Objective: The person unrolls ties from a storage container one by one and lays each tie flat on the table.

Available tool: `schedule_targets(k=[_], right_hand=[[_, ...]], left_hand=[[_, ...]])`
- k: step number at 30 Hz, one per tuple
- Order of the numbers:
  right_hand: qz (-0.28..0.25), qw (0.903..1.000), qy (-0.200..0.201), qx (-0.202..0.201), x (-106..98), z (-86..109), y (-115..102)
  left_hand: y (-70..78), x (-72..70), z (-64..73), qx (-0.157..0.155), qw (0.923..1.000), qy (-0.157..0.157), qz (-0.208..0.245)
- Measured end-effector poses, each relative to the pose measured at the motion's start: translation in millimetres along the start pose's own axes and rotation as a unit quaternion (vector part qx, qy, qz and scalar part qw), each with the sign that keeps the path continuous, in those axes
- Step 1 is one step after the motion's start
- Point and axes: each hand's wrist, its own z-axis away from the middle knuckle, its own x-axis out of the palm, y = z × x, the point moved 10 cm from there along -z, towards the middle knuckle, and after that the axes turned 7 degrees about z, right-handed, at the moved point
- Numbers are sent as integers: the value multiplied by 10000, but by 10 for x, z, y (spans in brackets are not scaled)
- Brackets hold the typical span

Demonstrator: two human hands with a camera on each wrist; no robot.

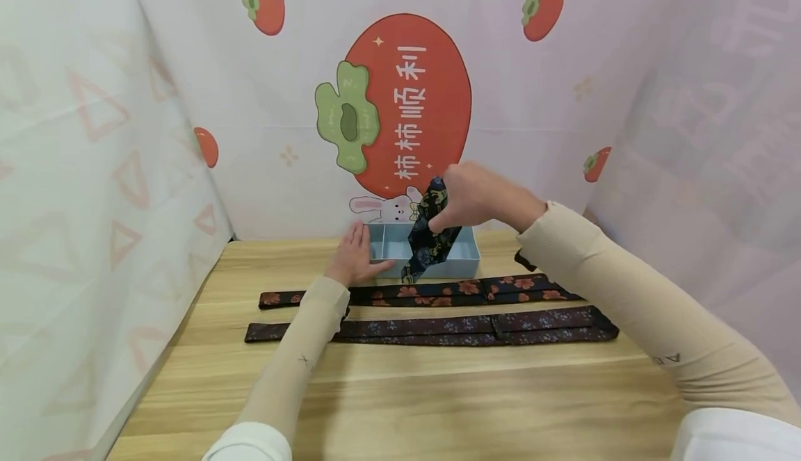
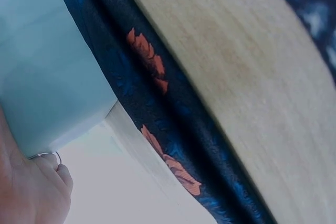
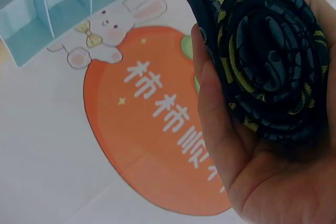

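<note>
My right hand (image 1: 478,197) holds a dark necktie with yellow and blue figures (image 1: 432,238) above a pale blue divided box (image 1: 432,268). In the right wrist view this necktie (image 3: 273,66) is wound into a roll between thumb and fingers, and a loose end runs off at its upper left. My left hand (image 1: 355,256) rests against the box's left end, fingers stretched toward the back and thumb along the front. In the left wrist view that hand (image 2: 31,187) shows beside the box's corner.
In front of the box, a dark necktie with orange flowers (image 1: 432,294) lies lengthwise on the wooden table (image 1: 438,405). Nearer lies a maroon necktie with small blue flowers (image 1: 425,331). A small dark piece (image 1: 524,261) shows beside the right sleeve. A printed cloth (image 1: 281,190) hangs behind.
</note>
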Motion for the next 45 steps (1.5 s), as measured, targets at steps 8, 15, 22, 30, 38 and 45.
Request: schedule_targets(k=[8,15,22,30,38,45], right_hand=[[-381,9974,-498,351,414,371,-49],[-938,9893,-898,671,877,638,-70],[-1892,9741,-995,741,1344,755,-111],[-2810,9453,-1136,1206,1999,899,-156],[-3366,9274,-980,1305,2456,967,-197],[-3077,9332,-969,1584,2760,962,-277]], left_hand=[[3,-29,6,-23,10000,64,34],[32,-59,41,26,10000,91,9],[-34,-18,-6,41,10000,30,37],[-16,-22,-5,51,10000,31,12],[1,-20,-19,74,10000,21,20],[-13,-8,-50,76,10000,-59,14]])
